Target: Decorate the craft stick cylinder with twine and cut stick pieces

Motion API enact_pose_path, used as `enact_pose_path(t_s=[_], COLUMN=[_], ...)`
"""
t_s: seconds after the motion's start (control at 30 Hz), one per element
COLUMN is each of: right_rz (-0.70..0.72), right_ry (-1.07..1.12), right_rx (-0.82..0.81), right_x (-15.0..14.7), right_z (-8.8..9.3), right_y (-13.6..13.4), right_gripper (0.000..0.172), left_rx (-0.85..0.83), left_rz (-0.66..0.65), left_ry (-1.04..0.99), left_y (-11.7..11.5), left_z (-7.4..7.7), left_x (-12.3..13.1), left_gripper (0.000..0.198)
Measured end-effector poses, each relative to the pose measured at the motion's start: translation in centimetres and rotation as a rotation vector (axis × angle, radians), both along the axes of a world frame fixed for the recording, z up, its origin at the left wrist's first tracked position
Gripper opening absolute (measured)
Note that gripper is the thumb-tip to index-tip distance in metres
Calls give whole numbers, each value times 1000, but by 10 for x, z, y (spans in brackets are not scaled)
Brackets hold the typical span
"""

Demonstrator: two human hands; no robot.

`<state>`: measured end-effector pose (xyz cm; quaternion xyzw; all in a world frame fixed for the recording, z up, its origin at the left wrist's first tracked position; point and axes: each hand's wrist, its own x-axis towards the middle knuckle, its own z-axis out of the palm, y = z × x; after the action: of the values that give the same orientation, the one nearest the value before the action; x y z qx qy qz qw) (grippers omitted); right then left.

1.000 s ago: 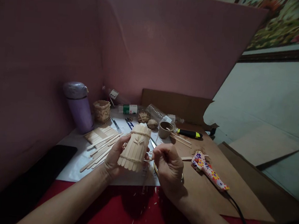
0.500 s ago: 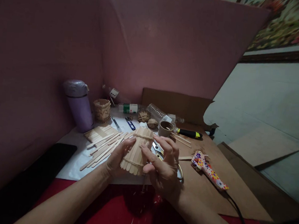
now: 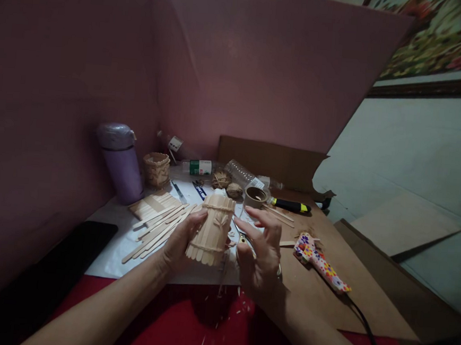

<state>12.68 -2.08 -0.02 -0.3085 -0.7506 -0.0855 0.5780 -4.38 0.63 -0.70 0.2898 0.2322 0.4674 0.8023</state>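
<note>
My left hand (image 3: pixel 183 238) grips a small cup made of popsicle sticks (image 3: pixel 210 232) from its left side, the thumb on the front. Two bands of twine circle the cup, and small leaf-shaped wood pieces (image 3: pixel 220 222) sit on its face. Just to the right, my right hand (image 3: pixel 262 249) is apart from the cup, its fingers spread and holding nothing I can see. Scissors (image 3: pixel 243 238) lie on the table, partly hidden behind my right hand. Left of the cup are loose popsicle sticks (image 3: pixel 157 236) in a fanned pile.
A purple tumbler (image 3: pixel 122 166) and a woven-looking basket (image 3: pixel 156 169) stand at the back left. Plastic bottles (image 3: pixel 201 167), twine balls (image 3: pixel 222 180) and a brown cup (image 3: pixel 255 197) line the back. A flower-patterned glue gun (image 3: pixel 321 262) with a cord lies on cardboard (image 3: pixel 367 311) at the right.
My right hand has come off the cup and moved slightly right, its fingers opening. The leaf-shaped pieces on the cup's front are now uncovered. My left hand keeps its grip.
</note>
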Motion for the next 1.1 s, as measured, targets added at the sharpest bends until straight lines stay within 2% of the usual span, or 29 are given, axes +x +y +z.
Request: enact_pose_path(t_s=[0.1,0.2,0.3,0.5,0.67,0.8,0.9,0.97,1.03,1.1], right_rz=[20,110,154,115,99,73,43,23,17,20], right_ry=[236,426,518,644,675,637,559,524,523,538], right_rx=[-69,-193,-318,-426,-490,-545,-526,-504,-528,-580], right_x=[-1,-3,-4,-4,-3,1,4,5,5,5], right_z=[-4,-9,-12,-11,-16,-22,-24,-24,-23,-22], right_y=[6,14,19,26,33,39,44,46,46,45], right_gripper=[6,14,15,15,20,24,30,34,35,34], left_rx=[-9,3,64,368,489,595,624,584,507,426], left_rz=[66,210,337,621,591,532,482,504,573,635], left_ry=[41,66,109,258,344,506,609,654,639,585], left_y=[5,10,12,28,44,53,55,53,49,46], left_z=[4,12,18,10,-7,-21,-27,-27,-25,-22], left_x=[-4,-6,-6,-6,-1,5,3,-2,-7,-11], left_gripper=[48,47,44,53,64,73,85,91,80,58])
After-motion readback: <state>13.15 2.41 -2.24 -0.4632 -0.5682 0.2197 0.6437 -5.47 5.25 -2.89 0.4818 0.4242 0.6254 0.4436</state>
